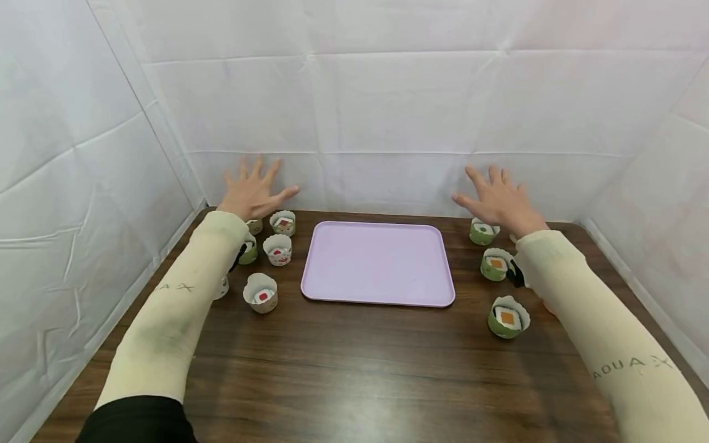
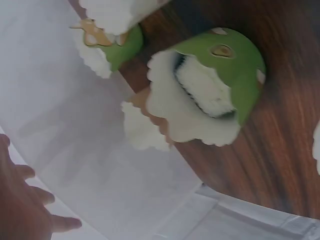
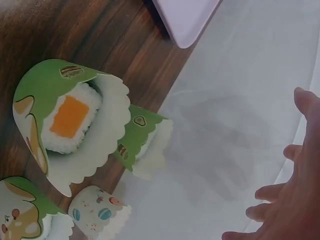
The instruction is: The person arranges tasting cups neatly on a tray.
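Note:
My left hand [image 1: 252,195] is raised at the table's back left, fingers spread and holding nothing. Beneath and beside it stand several paper cups with sushi rolls, among them a white cup [image 1: 279,258] with a red-centred roll. A green cup [image 2: 245,62] holding a sushi roll [image 2: 205,87] fills much of the left wrist view. On the back right, my right hand [image 1: 498,200] hovers with fingers apart, above a green cup [image 1: 480,235]. The right wrist view shows an orange-centred sushi roll [image 3: 71,117] in another green cup [image 3: 37,80]. My forearms hide some cups.
A lavender tray [image 1: 379,264] lies flat on the dark wooden table [image 1: 354,363], between the two groups of cups. White sheeting [image 1: 388,104] hangs behind the table and along both sides.

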`<state>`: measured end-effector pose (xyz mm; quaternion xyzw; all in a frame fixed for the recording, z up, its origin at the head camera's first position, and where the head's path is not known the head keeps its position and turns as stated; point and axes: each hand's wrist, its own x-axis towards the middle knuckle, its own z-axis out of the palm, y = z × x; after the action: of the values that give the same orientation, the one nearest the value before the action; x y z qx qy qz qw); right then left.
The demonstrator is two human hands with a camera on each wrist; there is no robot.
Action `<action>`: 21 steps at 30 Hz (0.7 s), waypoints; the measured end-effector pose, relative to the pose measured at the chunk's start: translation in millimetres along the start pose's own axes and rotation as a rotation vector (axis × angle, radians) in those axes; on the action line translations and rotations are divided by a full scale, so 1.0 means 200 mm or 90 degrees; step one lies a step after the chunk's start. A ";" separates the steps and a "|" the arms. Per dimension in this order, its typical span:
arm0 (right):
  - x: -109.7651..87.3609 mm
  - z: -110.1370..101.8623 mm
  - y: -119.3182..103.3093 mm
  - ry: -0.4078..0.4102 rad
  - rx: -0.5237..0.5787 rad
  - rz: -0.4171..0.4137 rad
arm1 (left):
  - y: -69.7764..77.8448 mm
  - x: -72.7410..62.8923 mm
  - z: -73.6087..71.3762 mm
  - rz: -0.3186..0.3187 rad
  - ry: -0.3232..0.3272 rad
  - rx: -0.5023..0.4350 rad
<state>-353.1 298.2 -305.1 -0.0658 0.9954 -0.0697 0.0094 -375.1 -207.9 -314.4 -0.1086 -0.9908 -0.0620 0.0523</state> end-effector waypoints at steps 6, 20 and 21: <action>-0.01 0.04 0.01 -0.033 -0.007 -0.006 | -0.07 -0.04 0.01 -0.005 -0.070 -0.069; -0.15 0.15 -0.08 -0.088 -0.011 -0.065 | -0.17 -0.11 0.03 -0.083 -0.234 -0.113; -0.16 0.16 -0.08 -0.094 -0.007 -0.068 | -0.18 -0.11 0.04 -0.087 -0.239 -0.113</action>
<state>-317.7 281.4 -335.0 -0.1238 0.9874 -0.0595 0.0787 -362.0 -245.9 -328.5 -0.0549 -0.9788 -0.1312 -0.1473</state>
